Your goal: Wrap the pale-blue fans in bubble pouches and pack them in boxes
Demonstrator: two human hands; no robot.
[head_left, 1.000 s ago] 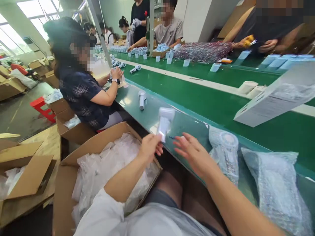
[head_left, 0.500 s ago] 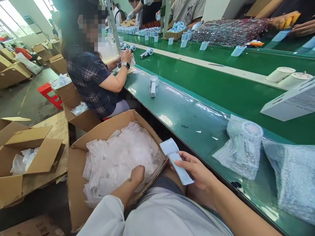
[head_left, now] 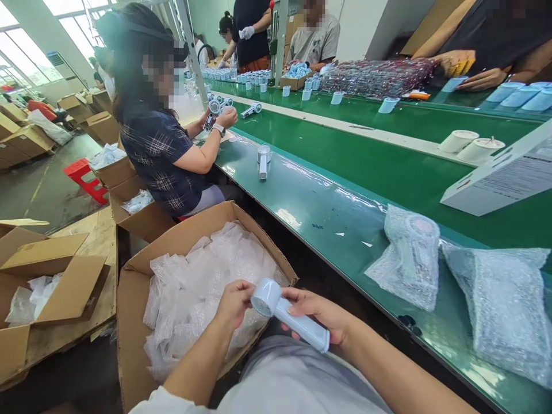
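Observation:
A light-blue handheld fan [head_left: 302, 323], with a short round head and a long flat handle, is held tilted above my lap. My right hand [head_left: 317, 313] is closed around the handle, thumb on top. At the head's left edge, my left hand [head_left: 236, 302] pinches with thumb and fingers. Below and left of my hands is a cardboard box [head_left: 172, 244] piled with clear bubble-wrap bags [head_left: 202, 287]. Two filled bubble bags lie on the bench at right: one bag [head_left: 411, 253] shows a fan inside, and a larger bag [head_left: 504, 310] sits beside it.
A silvery fan [head_left: 263, 162] lies on the bench [head_left: 319, 201] ahead. To the left, a co-worker [head_left: 168, 144] handles another fan. Behind the bench runs a green conveyor [head_left: 345, 135]. A white box [head_left: 495, 172] stands at right, and open cartons [head_left: 56, 270] are at far left.
My left hand has risen from over the bags to the fan's head. The fan has turned in my right hand, showing its round head, and moved slightly left and down.

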